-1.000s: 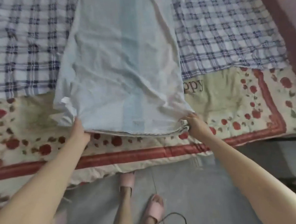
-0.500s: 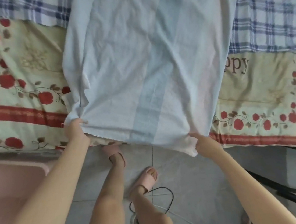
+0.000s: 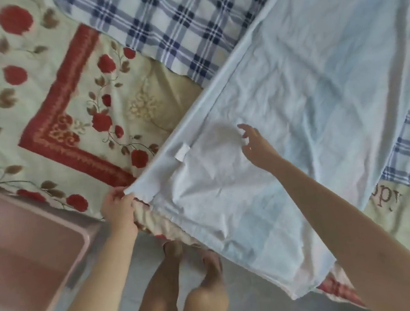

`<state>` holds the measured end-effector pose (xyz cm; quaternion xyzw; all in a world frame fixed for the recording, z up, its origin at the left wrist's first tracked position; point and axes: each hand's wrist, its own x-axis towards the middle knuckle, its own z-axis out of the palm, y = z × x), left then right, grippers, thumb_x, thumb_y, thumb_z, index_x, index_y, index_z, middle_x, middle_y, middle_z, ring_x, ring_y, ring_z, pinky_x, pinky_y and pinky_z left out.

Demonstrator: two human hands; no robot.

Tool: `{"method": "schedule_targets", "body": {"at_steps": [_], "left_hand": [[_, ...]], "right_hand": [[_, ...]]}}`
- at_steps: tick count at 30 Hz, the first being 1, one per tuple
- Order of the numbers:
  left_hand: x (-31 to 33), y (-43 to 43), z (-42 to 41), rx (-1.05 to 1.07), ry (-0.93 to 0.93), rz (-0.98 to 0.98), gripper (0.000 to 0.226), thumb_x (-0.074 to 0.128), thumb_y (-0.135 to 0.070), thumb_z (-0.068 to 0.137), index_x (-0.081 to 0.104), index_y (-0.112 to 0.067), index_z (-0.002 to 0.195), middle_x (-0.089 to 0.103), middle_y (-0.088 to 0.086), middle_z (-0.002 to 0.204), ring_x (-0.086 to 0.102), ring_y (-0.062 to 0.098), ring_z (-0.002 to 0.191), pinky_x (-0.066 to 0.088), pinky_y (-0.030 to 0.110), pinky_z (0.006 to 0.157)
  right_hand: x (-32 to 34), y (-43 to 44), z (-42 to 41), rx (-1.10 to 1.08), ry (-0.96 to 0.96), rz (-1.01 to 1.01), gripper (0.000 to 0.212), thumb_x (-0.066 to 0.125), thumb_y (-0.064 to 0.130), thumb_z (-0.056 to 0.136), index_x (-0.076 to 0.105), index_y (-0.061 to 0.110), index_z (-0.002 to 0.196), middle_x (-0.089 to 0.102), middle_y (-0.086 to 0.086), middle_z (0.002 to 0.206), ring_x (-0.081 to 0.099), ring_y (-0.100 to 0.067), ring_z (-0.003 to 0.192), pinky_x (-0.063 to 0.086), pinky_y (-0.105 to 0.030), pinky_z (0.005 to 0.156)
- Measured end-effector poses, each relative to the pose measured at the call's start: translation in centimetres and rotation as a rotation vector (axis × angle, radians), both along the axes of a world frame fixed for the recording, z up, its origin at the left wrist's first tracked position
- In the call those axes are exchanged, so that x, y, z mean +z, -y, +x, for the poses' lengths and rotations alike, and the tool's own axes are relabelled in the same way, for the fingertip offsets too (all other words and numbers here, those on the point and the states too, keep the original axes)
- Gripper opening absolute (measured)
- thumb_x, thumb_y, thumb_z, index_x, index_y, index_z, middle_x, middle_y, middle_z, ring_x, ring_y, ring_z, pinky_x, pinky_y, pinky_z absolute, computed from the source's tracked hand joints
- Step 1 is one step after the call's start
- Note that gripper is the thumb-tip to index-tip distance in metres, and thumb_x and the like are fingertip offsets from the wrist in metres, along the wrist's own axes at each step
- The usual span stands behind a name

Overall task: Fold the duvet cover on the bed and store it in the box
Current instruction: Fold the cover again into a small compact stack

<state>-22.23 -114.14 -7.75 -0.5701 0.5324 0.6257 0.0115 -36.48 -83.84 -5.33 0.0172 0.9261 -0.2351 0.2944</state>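
The pale blue duvet cover (image 3: 306,99) lies as a long folded strip slanting across the bed, its near end hanging over the bed edge. A small white tag sits near its left edge. My left hand (image 3: 118,210) pinches the near left corner of the cover at the bed edge. My right hand (image 3: 254,143) hovers over the cover's middle with fingers spread and holds nothing. A pink plastic box (image 3: 29,252) stands open on the floor at the lower left.
The bed carries a cream blanket with red roses and a red border (image 3: 63,114) and a blue checked sheet (image 3: 180,28) under the cover. My legs and pink slippers (image 3: 211,258) stand on the grey tiled floor close to the bed edge.
My right hand has let go of the cover's right corner and moved up over the cloth. The view has swung left, bringing the pink box in. My left hand still holds its corner.
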Motion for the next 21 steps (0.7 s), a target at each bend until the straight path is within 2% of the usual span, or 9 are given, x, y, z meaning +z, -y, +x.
{"method": "schedule_targets", "body": {"at_steps": [2, 4, 7, 8, 10, 13, 15, 17, 21], "left_hand": [[-1.5, 0.3, -0.6, 0.031, 0.053, -0.168, 0.026, 0.056, 0.013, 0.076, 0.054, -0.01, 0.089, 0.054, 0.007, 0.082, 0.049, 0.025, 0.085, 0.044, 0.029, 0.067], [-1.6, -0.9, -1.6, -0.125, 0.131, -0.517, 0.038, 0.054, 0.012, 0.072, 0.053, -0.005, 0.105, 0.054, 0.016, 0.107, 0.048, 0.03, 0.104, 0.038, 0.034, 0.086], [0.1, -3.3, -2.8, -0.474, -0.139, -0.933, 0.057, 0.039, 0.021, 0.056, 0.064, -0.011, 0.097, 0.055, 0.012, 0.114, 0.044, 0.026, 0.107, 0.029, 0.032, 0.086], [0.3, -3.4, -3.1, -0.532, -0.258, -0.942, 0.056, 0.035, 0.02, 0.051, 0.067, -0.012, 0.083, 0.061, 0.006, 0.103, 0.049, 0.021, 0.099, 0.031, 0.031, 0.082], [-0.3, -2.0, -3.7, -0.372, -0.37, -0.593, 0.047, 0.03, 0.017, 0.049, 0.062, -0.016, 0.056, 0.066, -0.006, 0.067, 0.057, 0.01, 0.073, 0.041, 0.027, 0.075], [-2.3, 0.6, -2.8, -0.016, -0.224, -0.125, 0.053, 0.029, 0.02, 0.056, 0.056, -0.021, 0.035, 0.057, -0.005, 0.042, 0.057, 0.007, 0.052, 0.048, 0.021, 0.067], [-3.3, 2.0, -1.9, -0.167, -0.193, -0.105, 0.054, 0.033, 0.018, 0.063, 0.063, -0.021, 0.04, 0.064, -0.003, 0.05, 0.064, 0.01, 0.059, 0.051, 0.024, 0.072], [-3.2, 2.5, -1.7, -0.526, -0.129, -0.225, 0.05, 0.039, 0.009, 0.074, 0.071, -0.024, 0.055, 0.071, -0.007, 0.067, 0.067, 0.01, 0.071, 0.053, 0.027, 0.075], [-2.1, 3.2, -2.5, -1.008, -0.057, -0.35, 0.037, 0.049, 0.001, 0.084, 0.07, -0.029, 0.087, 0.069, -0.016, 0.091, 0.061, -0.007, 0.08, 0.048, 0.014, 0.077]], "right_hand": [[-0.6, 1.7, -2.5, 0.133, -0.034, 0.034, 0.061, 0.044, 0.005, 0.094, 0.024, 0.025, 0.147, 0.033, -0.003, 0.141, 0.054, -0.024, 0.097, 0.042, -0.031, 0.075], [-1.4, 2.9, -4.7, 0.25, -0.07, 0.095, 0.063, 0.045, 0.003, 0.093, 0.021, 0.025, 0.148, 0.024, -0.001, 0.144, 0.053, -0.025, 0.103, 0.044, -0.033, 0.073], [-2.4, 3.8, -7.3, 0.349, -0.13, 0.148, 0.07, 0.043, -0.009, 0.087, 0.025, 0.026, 0.146, 0.02, 0.001, 0.147, 0.055, -0.028, 0.103, 0.043, -0.032, 0.065], [-2.5, 3.9, -8.2, 0.37, -0.146, 0.163, 0.073, 0.042, -0.013, 0.085, 0.026, 0.026, 0.145, 0.019, 0.001, 0.147, 0.056, -0.029, 0.098, 0.042, -0.031, 0.062], [-2.5, 4.6, -9.6, 0.393, -0.137, 0.191, 0.073, 0.04, -0.016, 0.082, 0.031, 0.024, 0.142, 0.02, 0.0, 0.147, 0.058, -0.03, 0.088, 0.04, -0.031, 0.059], [-2.4, 5.1, -10.5, 0.451, -0.13, 0.25, 0.06, 0.048, -0.011, 0.084, 0.039, 0.02, 0.134, 0.021, 0.0, 0.146, 0.054, -0.025, 0.074, 0.039, -0.031, 0.057], [-2.6, 5.4, -10.9, 0.514, -0.141, 0.238, 0.048, 0.057, 0.0, 0.087, 0.043, 0.017, 0.13, 0.025, -0.001, 0.144, 0.054, -0.024, 0.073, 0.041, -0.031, 0.057], [-2.8, 5.6, -11.1, 0.547, -0.139, 0.211, 0.043, 0.06, 0.007, 0.088, 0.045, 0.013, 0.127, 0.03, -0.003, 0.14, 0.056, -0.026, 0.076, 0.044, -0.033, 0.059], [-3.2, 5.6, -11.2, 0.593, -0.12, 0.194, 0.043, 0.061, 0.011, 0.089, 0.042, 0.009, 0.128, 0.038, -0.01, 0.13, 0.059, -0.032, 0.086, 0.047, -0.035, 0.066]]}}
